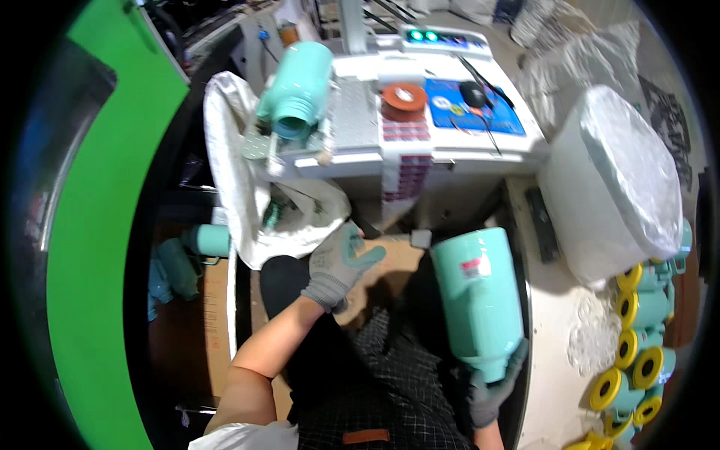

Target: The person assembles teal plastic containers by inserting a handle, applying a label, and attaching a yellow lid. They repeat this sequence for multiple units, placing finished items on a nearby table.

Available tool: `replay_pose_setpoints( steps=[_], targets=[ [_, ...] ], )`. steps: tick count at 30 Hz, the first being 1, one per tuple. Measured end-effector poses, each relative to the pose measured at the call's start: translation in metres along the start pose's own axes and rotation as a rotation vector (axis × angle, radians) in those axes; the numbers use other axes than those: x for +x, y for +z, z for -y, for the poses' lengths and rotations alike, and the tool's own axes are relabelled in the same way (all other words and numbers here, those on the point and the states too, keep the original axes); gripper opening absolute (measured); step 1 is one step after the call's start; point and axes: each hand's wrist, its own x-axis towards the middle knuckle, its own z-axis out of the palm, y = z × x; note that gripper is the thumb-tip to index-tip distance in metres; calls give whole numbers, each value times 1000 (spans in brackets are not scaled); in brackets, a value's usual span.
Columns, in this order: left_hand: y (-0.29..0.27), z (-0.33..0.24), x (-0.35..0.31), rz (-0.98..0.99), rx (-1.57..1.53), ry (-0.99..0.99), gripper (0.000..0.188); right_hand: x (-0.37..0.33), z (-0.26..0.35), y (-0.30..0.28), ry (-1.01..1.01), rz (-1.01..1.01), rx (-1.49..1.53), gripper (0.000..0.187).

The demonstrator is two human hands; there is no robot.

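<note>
My right hand (491, 394), in a grey glove, grips a large mint-green plastic jug (480, 289) around its narrow neck. The jug is tilted neck toward me, with its base pointing away and a small red label on its side. In front of my lap, my left hand (335, 262) wears a grey-and-mint glove. Its thumb stands apart from the fingers, and I see nothing held there. Just beyond that hand hangs a white sack (251, 232) with green scraps inside. A strip of printed labels (406, 176) droops over the machine's front edge.
A second mint jug (301, 86) lies on the white machine, beside an orange roll (405, 100) and a blue pad (472, 109). Several mint jugs (176, 266) fill a box at left. A white bin (611, 187) and yellow-rimmed jugs (649, 367) stand at right.
</note>
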Motion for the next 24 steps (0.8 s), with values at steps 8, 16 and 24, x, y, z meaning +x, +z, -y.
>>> replay_pose_setpoints(
  steps=[8, 16, 24],
  targets=[
    [-148, 47, 172, -624, 1116, 937, 68, 100, -4, 22, -417, -74, -72, 103],
    [-178, -10, 32, -699, 595, 857, 73, 201, 75, 120, -769, 18, -227, 89],
    [-81, -3, -117, -120, -538, 324, 87, 265, 117, 338, -1299, 112, -653, 84]
  ],
)
